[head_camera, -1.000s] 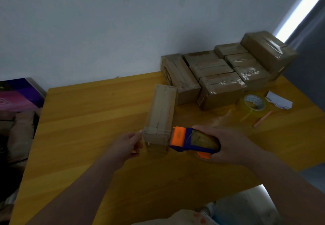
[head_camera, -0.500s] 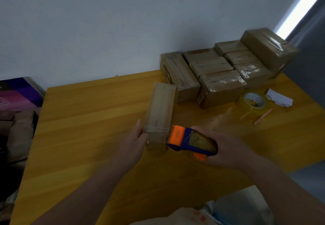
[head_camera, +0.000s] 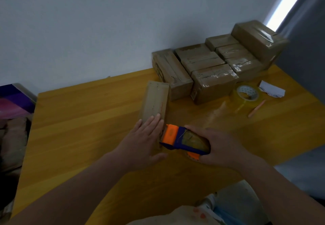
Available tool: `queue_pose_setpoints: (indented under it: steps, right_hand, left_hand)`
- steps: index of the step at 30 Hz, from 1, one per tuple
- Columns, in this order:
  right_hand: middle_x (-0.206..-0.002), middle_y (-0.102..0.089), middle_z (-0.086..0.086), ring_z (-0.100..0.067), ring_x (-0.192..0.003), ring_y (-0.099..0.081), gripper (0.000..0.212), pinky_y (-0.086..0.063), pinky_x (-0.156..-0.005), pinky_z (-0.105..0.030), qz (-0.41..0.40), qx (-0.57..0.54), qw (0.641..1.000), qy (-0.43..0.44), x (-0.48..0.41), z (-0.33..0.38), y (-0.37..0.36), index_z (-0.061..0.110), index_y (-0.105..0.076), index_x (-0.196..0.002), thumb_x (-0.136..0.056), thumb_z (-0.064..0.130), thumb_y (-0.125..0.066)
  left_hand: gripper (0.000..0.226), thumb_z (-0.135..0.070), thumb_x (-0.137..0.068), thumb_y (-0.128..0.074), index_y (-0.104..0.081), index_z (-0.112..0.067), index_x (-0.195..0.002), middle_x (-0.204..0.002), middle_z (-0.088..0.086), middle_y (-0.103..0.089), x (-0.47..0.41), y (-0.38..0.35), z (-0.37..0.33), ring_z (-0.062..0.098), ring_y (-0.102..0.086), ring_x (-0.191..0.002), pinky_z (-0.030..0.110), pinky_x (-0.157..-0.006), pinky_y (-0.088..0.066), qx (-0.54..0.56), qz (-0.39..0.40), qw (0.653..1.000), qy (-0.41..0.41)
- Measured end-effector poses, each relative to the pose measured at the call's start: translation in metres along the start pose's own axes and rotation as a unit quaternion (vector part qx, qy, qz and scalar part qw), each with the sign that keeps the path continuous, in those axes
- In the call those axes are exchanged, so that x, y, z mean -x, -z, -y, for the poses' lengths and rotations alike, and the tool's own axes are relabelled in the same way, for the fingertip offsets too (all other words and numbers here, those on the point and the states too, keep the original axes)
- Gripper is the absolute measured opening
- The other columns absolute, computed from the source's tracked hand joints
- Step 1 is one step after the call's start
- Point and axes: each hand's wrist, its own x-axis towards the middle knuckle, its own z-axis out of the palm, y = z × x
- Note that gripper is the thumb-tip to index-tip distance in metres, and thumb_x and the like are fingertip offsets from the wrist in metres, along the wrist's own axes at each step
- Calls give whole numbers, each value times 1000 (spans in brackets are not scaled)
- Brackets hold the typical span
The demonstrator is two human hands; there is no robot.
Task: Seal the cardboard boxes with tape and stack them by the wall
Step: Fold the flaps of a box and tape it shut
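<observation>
A long narrow cardboard box (head_camera: 155,100) lies on the yellow wooden table (head_camera: 84,122), its length running away from me. My left hand (head_camera: 142,142) lies flat on its near end with straight fingers. My right hand (head_camera: 212,147) grips a blue and orange tape dispenser (head_camera: 182,139), whose orange head touches the box's near right corner. Several taped boxes (head_camera: 211,70) stand in a block against the white wall at the back right.
A roll of clear tape (head_camera: 247,93) lies right of the taped boxes, with a white folded paper (head_camera: 271,91) and a thin orange stick (head_camera: 256,108) near it. The table's left edge borders dark clutter and a purple item (head_camera: 12,100).
My left hand has moved from the box's near left side up onto its top and now lies flat there. The dispenser has stayed at the box's near end.
</observation>
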Motion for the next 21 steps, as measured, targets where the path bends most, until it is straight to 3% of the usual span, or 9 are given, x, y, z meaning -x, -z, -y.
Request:
queue_pose_setpoints:
  steps: [5,7,11,13,19,21]
  right_hand:
    - [-127,-52,13,-8,-107,-55,87,-54,-85,-35,-8,-12,1000,20,7,-5,12,67,-9,-138,-72,69,-64]
    - [-128,-51,16,-7,-108,-54,90,-54,-85,-34,-8,-17,1000,20,12,-10,19,67,-8,-138,-74,60,-71]
    - [-126,-50,22,-3,-105,-55,90,-56,-82,-30,-13,-38,998,48,19,-8,33,66,-12,-139,-73,59,-73]
    - [-126,-48,22,-4,-105,-55,94,-56,-82,-30,-7,-21,998,53,20,-7,37,68,-7,-138,-73,57,-74]
    - [-115,-47,25,1,-96,-53,87,-51,-79,-19,31,26,999,4,31,-15,50,64,-14,-140,-73,65,-69]
    - [-116,-48,21,-2,-97,-52,85,-50,-80,-22,44,54,998,-11,26,-12,49,61,-13,-143,-77,62,-68]
  left_hand:
    - [104,-87,-68,3,28,-22,-146,-150,-4,38,2,-2,4,9,33,-139,32,-114,19,16,-2,1000,-3]
    - [105,-88,-66,7,29,-23,-145,-150,-5,38,1,-3,4,8,34,-138,31,-114,19,19,-8,1000,-7]
    - [97,-82,-78,-13,29,-24,-144,-150,-6,37,0,-2,4,7,33,-139,31,-114,18,19,-9,1000,-8]
    - [98,-83,-76,-10,30,-24,-143,-149,-6,39,0,-2,5,7,33,-139,32,-115,17,16,-9,1000,-9]
    - [100,-85,-73,-5,34,-23,-140,-146,-7,42,-1,-6,8,6,36,-136,32,-116,17,11,-13,1000,-12]
    - [100,-86,-73,-4,33,-24,-141,-147,-7,41,-2,-6,7,6,36,-137,33,-116,17,14,-20,1000,-15]
